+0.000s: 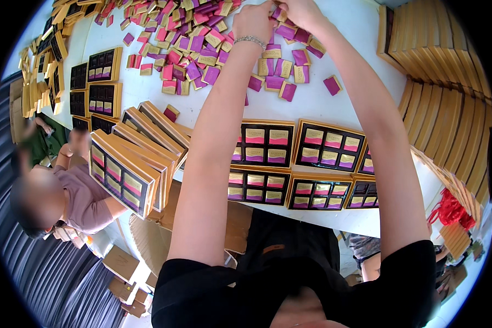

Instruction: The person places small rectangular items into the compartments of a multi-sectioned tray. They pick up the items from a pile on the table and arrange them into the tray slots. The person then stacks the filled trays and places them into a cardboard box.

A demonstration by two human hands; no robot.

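Note:
My left hand point(253, 22) and my right hand point(306, 15) reach to the top edge of the head view and come close together over a heap of small wrapped chocolates point(194, 44). The chocolates are gold with pink or purple. Both hands look closed, their fingers bent inward, but the picture's edge cuts them off and whatever they hold is hidden. Below my forearms lie filled black-tray boxes with gold rims, such as one box point(329, 145) between my arms and another box point(318, 192) nearer me. Rows of chocolates sit in their compartments.
Several boxes lean in a stack point(127, 164) at the left. Tall box stacks point(440, 41) line the right side, near red ribbon point(455, 210). Partly filled boxes point(105, 65) lie farther left. A person point(85, 199) stands at the left, one arm by the leaning stack.

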